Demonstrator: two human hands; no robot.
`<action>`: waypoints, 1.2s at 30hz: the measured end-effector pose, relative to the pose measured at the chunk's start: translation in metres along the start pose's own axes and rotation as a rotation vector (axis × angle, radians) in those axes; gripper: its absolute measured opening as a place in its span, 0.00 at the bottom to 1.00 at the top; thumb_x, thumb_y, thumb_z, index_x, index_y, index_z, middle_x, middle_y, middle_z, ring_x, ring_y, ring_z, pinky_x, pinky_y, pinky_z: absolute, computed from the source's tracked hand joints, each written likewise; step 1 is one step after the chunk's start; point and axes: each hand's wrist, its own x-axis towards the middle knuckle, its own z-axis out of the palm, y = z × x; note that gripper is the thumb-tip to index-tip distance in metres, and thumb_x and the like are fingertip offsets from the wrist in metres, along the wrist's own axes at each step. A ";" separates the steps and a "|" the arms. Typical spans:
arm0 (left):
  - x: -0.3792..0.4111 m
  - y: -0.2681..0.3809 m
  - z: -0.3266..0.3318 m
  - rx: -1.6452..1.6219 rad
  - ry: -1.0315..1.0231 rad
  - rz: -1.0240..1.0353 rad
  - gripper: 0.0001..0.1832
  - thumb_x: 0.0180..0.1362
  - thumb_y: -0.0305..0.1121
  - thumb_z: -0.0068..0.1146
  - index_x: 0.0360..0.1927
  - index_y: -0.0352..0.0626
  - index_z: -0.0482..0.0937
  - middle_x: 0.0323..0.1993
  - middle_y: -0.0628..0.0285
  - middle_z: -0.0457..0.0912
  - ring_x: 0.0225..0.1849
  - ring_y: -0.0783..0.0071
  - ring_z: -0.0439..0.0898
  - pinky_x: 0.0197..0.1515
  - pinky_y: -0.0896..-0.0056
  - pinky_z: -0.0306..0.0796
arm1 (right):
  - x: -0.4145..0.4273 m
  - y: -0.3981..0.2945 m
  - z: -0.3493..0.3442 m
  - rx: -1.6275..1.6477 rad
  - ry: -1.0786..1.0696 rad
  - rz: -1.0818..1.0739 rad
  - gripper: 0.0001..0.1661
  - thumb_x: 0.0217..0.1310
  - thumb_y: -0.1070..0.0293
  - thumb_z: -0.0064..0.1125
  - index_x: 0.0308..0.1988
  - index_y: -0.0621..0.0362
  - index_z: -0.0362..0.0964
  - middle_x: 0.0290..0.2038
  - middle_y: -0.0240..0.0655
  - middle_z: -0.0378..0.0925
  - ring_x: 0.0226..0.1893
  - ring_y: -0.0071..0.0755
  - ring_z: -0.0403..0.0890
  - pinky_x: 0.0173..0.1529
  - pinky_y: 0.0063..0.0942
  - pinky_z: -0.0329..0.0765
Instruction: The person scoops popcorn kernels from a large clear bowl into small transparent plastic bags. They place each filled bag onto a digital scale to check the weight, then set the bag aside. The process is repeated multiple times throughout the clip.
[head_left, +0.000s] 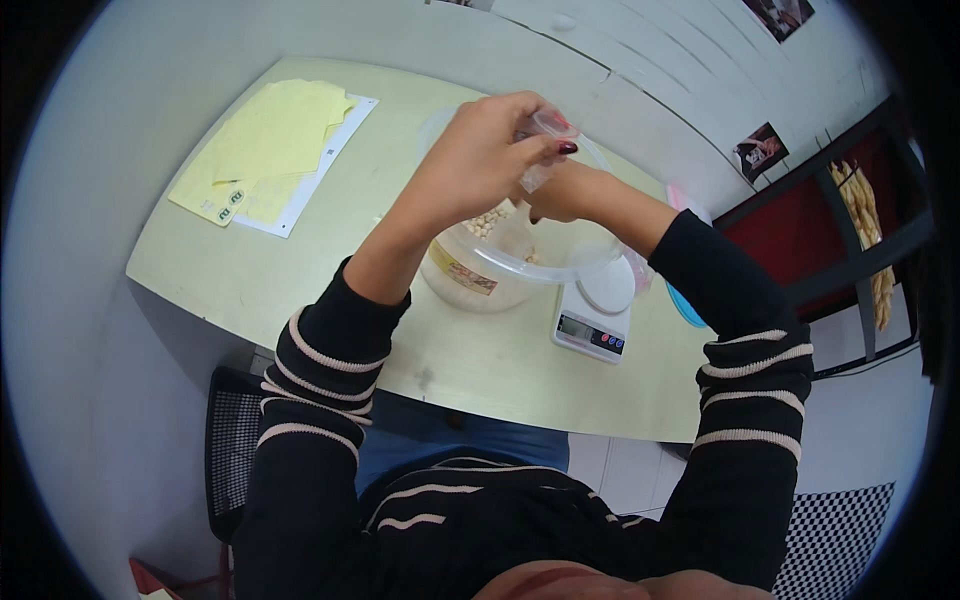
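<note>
My left hand (487, 150) grips a piece of clear thin plastic (534, 178), seemingly a small bag, between thumb and fingers. Just below and to its right, my right hand (571, 191) reaches over a large round translucent plastic tub (517, 268) with a printed label on its side. The right fingers point down and are partly hidden by the left hand and the plastic, so their hold cannot be made out. Small pale round pieces of food (486, 223) lie inside the tub. Beside the tub stands a white digital kitchen scale (592, 319) with a round platform.
Yellow sheets (277, 135) lie over a white paper (341, 142) on the table's left part (180, 255). A blue lid (684, 304) shows beside my right sleeve. At right is a dark-framed rack (825, 289) with a hanging bag of long tan items (862, 217). A mesh chair (229, 442) stands lower left.
</note>
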 end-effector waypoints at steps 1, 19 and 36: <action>0.000 -0.001 0.001 0.007 -0.008 -0.005 0.12 0.65 0.28 0.58 0.49 0.31 0.80 0.40 0.54 0.86 0.45 0.68 0.86 0.49 0.71 0.77 | 0.001 -0.001 -0.001 -0.042 -0.055 -0.001 0.18 0.60 0.72 0.58 0.51 0.56 0.78 0.44 0.41 0.82 0.41 0.38 0.85 0.42 0.35 0.80; 0.002 0.003 0.001 0.017 -0.005 -0.003 0.13 0.65 0.29 0.58 0.49 0.31 0.79 0.41 0.53 0.87 0.45 0.69 0.87 0.47 0.72 0.78 | -0.041 -0.050 -0.020 0.151 -0.230 -0.017 0.18 0.61 0.68 0.59 0.50 0.61 0.80 0.42 0.40 0.85 0.48 0.40 0.82 0.54 0.36 0.75; -0.006 0.028 -0.024 0.081 0.058 -0.060 0.11 0.66 0.27 0.57 0.48 0.35 0.71 0.39 0.58 0.80 0.42 0.73 0.83 0.49 0.70 0.76 | -0.134 -0.007 -0.057 0.682 0.228 -0.037 0.24 0.61 0.69 0.63 0.56 0.65 0.78 0.49 0.42 0.84 0.48 0.31 0.81 0.57 0.27 0.74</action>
